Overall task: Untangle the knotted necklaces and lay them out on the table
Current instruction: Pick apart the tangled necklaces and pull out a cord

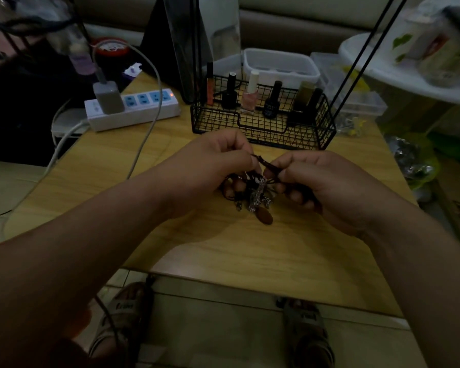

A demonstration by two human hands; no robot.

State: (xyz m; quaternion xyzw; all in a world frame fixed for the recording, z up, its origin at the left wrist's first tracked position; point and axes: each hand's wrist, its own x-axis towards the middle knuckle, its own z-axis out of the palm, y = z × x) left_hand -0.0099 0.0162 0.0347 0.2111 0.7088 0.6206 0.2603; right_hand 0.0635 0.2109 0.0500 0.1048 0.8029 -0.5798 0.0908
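Black wire basket [215, 120] holding nail-polish bottles [249, 99], fingers of left hand [210, 166] and right hand [325, 185] pinching knotted necklaces [253, 193].

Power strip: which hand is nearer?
Left. The left hand sits nearer the viewer and to the right of the power strip; the right hand is farther right, past the necklace tangle.
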